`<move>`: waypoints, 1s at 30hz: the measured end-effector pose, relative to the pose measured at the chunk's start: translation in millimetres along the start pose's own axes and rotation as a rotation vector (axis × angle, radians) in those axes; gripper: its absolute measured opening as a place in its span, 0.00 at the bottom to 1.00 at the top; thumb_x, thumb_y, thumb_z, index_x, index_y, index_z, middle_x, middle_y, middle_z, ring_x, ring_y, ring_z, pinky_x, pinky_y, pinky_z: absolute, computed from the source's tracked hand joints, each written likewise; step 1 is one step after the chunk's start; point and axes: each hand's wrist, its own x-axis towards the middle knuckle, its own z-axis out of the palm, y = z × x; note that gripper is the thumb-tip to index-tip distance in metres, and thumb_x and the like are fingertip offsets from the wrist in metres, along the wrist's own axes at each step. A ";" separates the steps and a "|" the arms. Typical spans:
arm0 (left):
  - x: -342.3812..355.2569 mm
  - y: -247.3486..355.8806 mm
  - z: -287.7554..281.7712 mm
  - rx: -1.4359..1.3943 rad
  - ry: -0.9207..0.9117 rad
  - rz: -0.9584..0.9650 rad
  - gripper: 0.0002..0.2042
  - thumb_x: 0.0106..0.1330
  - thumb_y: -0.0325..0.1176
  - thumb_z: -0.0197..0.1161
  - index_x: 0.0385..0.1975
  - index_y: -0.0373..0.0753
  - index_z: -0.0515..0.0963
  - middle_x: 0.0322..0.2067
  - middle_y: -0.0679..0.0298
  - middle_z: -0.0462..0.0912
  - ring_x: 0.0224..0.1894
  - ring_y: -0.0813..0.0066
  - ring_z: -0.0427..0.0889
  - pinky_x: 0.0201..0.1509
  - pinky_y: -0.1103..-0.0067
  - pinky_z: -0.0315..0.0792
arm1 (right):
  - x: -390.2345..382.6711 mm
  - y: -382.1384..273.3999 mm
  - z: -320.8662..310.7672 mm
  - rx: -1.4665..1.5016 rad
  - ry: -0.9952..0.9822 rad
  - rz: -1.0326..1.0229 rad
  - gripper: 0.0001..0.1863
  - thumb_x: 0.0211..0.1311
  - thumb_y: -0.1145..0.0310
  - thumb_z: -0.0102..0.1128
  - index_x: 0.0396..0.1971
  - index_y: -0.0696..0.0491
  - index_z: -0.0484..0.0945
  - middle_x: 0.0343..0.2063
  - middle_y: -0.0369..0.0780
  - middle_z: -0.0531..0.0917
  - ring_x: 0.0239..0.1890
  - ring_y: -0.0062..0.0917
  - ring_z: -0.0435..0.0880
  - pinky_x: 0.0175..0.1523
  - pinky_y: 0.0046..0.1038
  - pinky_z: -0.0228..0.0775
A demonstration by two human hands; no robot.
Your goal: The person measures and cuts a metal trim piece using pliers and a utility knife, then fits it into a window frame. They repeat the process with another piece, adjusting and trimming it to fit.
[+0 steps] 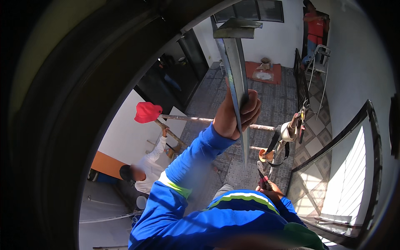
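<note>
My left hand (243, 114) grips an upright metal channel (235, 62) raised in front of me, with a short bent metal piece (236, 27) at its upper end. Lower down on the right, my right hand (273, 191) holds red-handled snips or pliers (263, 177). Just above that hand, a tool belt (287, 131) with black straps, an orange pouch and hanging tools rests on a wooden ladder (196, 119). A red cloth or cap (148, 111) covers the ladder's left end.
A co-worker in white (148, 175) below left grasps the ladder. Another person in red (316, 29) stands by a metal stepladder (321, 54) at back right, beside a black railing (301, 71). A framed panel (350, 166) occupies the right. An orange sheet (275, 75) lies on the paved floor (200, 96).
</note>
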 end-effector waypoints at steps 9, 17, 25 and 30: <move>56.7 11.0 74.7 -0.296 -0.126 0.307 0.41 0.48 0.88 0.33 0.16 0.48 0.59 0.12 0.75 0.57 0.12 0.82 0.57 0.18 0.83 0.52 | -52.4 -3.1 -3.0 0.379 0.396 -0.531 0.29 0.56 0.64 0.73 0.55 0.46 0.67 0.49 0.43 0.79 0.45 0.29 0.83 0.39 0.26 0.80; 77.5 47.1 110.7 -0.554 -0.203 0.478 0.39 0.51 0.86 0.41 0.14 0.48 0.57 0.11 0.74 0.53 0.14 0.78 0.55 0.22 0.78 0.51 | -87.0 -64.7 -57.2 0.787 0.897 -1.026 0.14 0.69 0.52 0.60 0.43 0.46 0.76 0.49 0.40 0.81 0.41 0.20 0.82 0.29 0.20 0.76; 81.2 47.1 118.1 -0.916 0.068 0.525 0.41 0.47 0.88 0.41 0.10 0.49 0.53 0.09 0.74 0.51 0.11 0.78 0.56 0.16 0.79 0.50 | -165.7 -244.3 -39.8 0.371 0.298 -1.632 0.22 0.67 0.54 0.62 0.49 0.58 0.78 0.67 0.54 0.66 0.58 0.35 0.78 0.35 0.21 0.78; 91.1 54.2 101.5 -1.060 -0.165 0.671 0.40 0.51 0.85 0.43 0.16 0.45 0.68 0.13 0.72 0.64 0.16 0.74 0.65 0.25 0.77 0.63 | -218.0 -323.5 -14.2 0.395 0.258 -1.858 0.20 0.68 0.61 0.61 0.47 0.64 0.74 0.65 0.59 0.67 0.66 0.48 0.70 0.72 0.50 0.62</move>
